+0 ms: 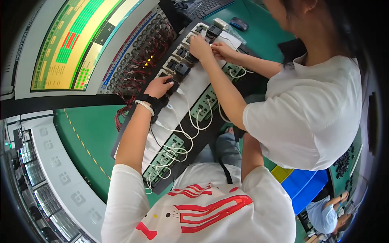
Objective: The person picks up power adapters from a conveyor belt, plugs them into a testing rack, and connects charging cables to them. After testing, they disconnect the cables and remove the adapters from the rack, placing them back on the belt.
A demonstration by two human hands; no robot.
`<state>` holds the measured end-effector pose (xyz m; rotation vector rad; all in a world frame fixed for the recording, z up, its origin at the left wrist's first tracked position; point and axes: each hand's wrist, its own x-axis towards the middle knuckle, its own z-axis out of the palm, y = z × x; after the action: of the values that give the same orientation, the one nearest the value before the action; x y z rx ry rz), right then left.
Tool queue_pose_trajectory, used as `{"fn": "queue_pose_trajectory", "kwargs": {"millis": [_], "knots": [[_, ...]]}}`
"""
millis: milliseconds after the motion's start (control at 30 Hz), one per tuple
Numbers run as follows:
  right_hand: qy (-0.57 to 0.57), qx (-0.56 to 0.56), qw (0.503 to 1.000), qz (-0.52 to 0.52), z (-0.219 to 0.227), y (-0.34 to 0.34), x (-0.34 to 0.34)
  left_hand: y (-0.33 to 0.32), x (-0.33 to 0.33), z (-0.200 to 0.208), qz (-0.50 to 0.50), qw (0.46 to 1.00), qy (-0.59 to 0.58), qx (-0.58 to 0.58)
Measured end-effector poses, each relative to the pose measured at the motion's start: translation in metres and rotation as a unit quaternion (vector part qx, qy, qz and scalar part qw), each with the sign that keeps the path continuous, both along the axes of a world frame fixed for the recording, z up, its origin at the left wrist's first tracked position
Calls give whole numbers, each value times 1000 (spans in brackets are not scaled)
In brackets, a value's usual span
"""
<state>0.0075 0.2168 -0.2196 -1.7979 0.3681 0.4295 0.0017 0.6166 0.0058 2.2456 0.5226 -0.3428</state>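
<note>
My left hand, with a black band on its wrist, is at the row of sockets on the long fixture. Its thumb and fingers close on a black charger block seated there. A white cable with a plug end lies right beside that block. Further up the row sits another black charger block. Of my right arm only the upper part shows; the co-worker's body and sleeve hide the hand. White cables run from the blocks to a green socket board and a second green board.
At right a co-worker in a white shirt reaches both hands to the row's far end. A lit monitor and a panel of red wires stand left. A mouse and blue bin are right.
</note>
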Motion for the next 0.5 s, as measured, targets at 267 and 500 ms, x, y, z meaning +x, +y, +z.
{"fn": "queue_pose_trajectory", "kwargs": {"millis": [267,500], "knots": [[-176,14,950,256,207,116,-46,-3,47,-19,-16,985,-77,152],[-207,-31,947,245,162,216,59,-27,59,-11,35,994,-65,79]]}}
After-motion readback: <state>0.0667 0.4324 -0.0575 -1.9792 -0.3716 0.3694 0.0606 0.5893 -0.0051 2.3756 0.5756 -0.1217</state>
